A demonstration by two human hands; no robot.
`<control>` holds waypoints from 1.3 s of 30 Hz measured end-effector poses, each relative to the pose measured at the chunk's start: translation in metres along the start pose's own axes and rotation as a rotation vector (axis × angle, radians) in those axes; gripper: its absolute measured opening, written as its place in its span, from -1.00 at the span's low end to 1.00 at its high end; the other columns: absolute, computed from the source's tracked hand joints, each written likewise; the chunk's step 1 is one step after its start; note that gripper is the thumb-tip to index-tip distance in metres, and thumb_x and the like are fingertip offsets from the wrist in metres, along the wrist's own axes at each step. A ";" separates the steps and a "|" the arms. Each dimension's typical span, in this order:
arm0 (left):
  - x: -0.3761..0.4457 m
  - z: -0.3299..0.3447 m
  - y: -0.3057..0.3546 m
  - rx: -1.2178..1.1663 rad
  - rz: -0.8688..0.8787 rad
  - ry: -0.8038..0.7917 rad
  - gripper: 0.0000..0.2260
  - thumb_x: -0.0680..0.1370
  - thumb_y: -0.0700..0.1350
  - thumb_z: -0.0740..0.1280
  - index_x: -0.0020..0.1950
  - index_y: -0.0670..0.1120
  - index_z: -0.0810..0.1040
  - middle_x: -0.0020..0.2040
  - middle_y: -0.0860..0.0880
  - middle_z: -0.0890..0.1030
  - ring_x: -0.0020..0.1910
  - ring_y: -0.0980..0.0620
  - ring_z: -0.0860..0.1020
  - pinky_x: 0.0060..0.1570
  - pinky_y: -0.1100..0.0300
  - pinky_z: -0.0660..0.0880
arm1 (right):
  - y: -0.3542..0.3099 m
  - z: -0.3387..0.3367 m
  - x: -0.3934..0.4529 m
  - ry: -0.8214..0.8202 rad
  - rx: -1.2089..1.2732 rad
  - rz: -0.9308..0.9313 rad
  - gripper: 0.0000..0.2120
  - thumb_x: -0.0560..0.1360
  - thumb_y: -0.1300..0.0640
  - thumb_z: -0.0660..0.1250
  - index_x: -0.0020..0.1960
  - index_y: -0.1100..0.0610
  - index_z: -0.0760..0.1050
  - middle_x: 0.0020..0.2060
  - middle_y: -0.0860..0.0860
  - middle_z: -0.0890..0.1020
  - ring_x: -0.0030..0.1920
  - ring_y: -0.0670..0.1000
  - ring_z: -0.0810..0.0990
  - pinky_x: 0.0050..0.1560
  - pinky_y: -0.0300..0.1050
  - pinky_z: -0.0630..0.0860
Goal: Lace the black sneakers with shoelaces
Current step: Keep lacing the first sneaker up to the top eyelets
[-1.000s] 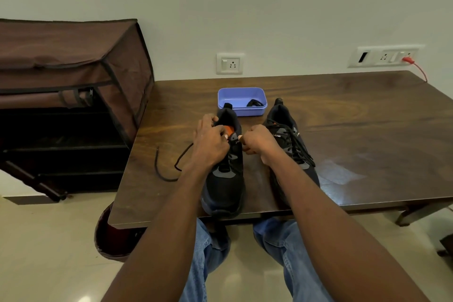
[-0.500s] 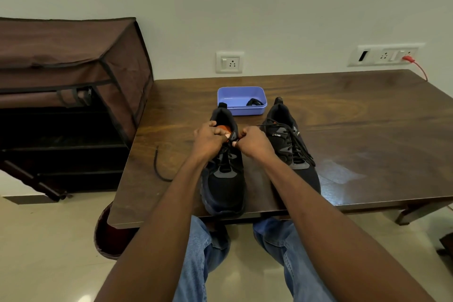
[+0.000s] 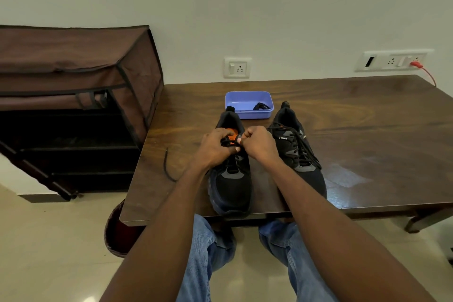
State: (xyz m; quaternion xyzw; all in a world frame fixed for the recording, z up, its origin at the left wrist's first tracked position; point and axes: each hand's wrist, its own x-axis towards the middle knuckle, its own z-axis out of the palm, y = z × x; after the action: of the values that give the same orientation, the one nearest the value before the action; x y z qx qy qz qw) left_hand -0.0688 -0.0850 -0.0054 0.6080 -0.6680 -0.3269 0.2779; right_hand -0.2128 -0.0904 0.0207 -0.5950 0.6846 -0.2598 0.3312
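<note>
Drawn closer together since a second ago: left hand [image 3: 215, 147] and right hand [image 3: 257, 146], now meeting fingertip to fingertip over the tongue of the left sneaker [image 3: 231, 174]. Pulled in as well: the loose lace tail [image 3: 168, 167] at 9 o'clock of that shoe, shorter on the wood than before, with its earlier loop gone. Curled tight, both hands, each pinching the black shoelace [image 3: 226, 142] just above the orange lining at the shoe's mouth. Standing side by side near the front edge of the dark wooden table [image 3: 355, 130], both shoes, long axes running 6 to 12 o'clock, toes toward the person at 6, heels toward the wall at 12. At 3 o'clock of the hands, the right sneaker [image 3: 297, 154], already laced, its lace ends trailing over the outer side. At 12 o'clock, just beyond the heels, a blue tray [image 3: 247, 111] holding something small and dark, too small to tell. At 9 o'clock, off the table, a brown fabric shoe rack [image 3: 73, 68]. On the wall at 12, a white socket [image 3: 237, 67].
</note>
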 end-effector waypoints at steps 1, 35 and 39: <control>0.000 0.000 -0.001 -0.013 -0.016 0.012 -0.60 0.46 -0.10 0.51 0.28 -0.03 0.56 0.20 -0.02 0.57 0.18 0.01 0.53 0.12 0.15 0.48 | 0.000 0.001 -0.001 0.012 -0.010 -0.004 -0.83 0.54 0.09 0.38 -0.20 0.11 0.58 -0.24 0.02 0.64 -0.17 0.04 0.63 -0.14 0.01 0.59; -0.016 -0.005 0.011 -0.041 -0.127 0.058 -0.54 0.45 0.00 0.53 0.29 -0.02 0.50 0.13 -0.02 0.53 0.06 -0.02 0.54 0.04 -0.02 0.59 | 0.027 -0.072 0.003 0.635 -0.543 0.174 -0.74 0.55 0.10 0.33 0.17 0.23 0.53 0.13 0.19 0.58 0.18 0.19 0.50 0.27 0.10 0.34; -0.017 -0.006 0.011 -0.004 -0.098 0.080 -0.42 0.44 -0.01 0.54 0.41 -0.05 0.44 0.23 0.00 0.47 0.16 0.03 0.47 0.11 0.15 0.44 | 0.004 -0.037 -0.002 0.411 -0.567 -0.209 -0.76 0.53 0.19 0.32 0.19 0.19 0.54 0.12 0.16 0.62 0.17 0.17 0.54 0.26 0.09 0.44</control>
State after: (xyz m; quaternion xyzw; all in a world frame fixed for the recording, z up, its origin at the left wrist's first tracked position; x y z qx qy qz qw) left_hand -0.0688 -0.0679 0.0075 0.6520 -0.6250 -0.3170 0.2894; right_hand -0.2436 -0.0893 0.0423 -0.6654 0.7171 -0.2065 -0.0196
